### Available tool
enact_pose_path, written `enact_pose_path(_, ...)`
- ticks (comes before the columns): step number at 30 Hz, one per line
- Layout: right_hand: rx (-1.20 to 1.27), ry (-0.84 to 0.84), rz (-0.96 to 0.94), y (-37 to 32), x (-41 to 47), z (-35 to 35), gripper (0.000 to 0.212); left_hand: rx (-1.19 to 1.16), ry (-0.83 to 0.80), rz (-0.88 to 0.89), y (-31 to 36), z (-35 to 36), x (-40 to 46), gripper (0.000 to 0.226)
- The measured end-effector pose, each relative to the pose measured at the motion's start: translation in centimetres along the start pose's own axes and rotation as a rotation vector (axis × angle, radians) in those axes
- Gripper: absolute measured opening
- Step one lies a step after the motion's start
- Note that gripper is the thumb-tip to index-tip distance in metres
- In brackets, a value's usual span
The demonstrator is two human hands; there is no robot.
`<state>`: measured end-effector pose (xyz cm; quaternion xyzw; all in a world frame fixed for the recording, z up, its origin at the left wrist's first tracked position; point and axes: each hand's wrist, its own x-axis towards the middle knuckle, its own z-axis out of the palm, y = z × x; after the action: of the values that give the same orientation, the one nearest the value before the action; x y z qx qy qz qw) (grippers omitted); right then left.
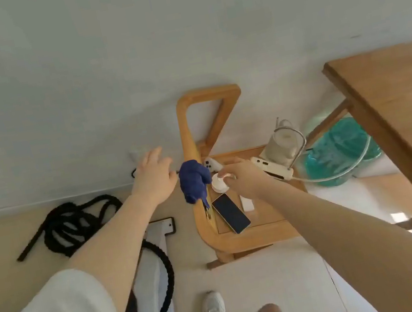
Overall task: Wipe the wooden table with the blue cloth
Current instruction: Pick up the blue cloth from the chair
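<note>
A bunched dark blue cloth point(194, 180) sits on the left rail of a small wooden side table point(244, 239). My left hand point(153, 177) hovers just left of the cloth with its fingers spread, the thumb close to the fabric, and I see no grip on it. My right hand point(244, 176) reaches over the tabletop with its fingers closed around a small white round container point(218, 184) next to the cloth.
On the side table lie a dark phone point(231, 213), a white card point(246, 202), a white controller point(212, 165) and a glass kettle point(283, 142) on a white base. A larger wooden table point(397, 108) stands right, over a teal bag point(341, 151). Black rope point(73, 223) lies left.
</note>
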<state>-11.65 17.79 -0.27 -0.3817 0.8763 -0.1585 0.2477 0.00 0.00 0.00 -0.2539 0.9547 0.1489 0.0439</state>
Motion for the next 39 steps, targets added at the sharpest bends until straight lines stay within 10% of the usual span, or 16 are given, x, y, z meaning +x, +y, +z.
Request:
enact_pose_path(19, 0.053, -0.457, 0.05, 1.8, 16.3, 5.7, 0.029, -0.195, -0.145, -0.197, -2.6, 4.0, 7.9, 0.043)
enact_pose_path(26, 0.456, -0.236, 0.042, 1.0, 8.3, -2.0, 0.012, -0.296, -0.368, 0.145, 1.8, 0.6, 8.1, 0.063)
enact_pose_path(30, 0.481, -0.109, 0.032, 3.4, 2.2, -7.9, 0.018, -0.278, -0.375, 0.328, 7.0, -1.5, 8.2, 0.025)
enact_pose_path(39, 0.508, 0.281, 0.248, 16.6, -13.5, -15.9, 0.016, -0.634, -0.498, 0.234, 26.6, -1.1, 4.5, 0.011)
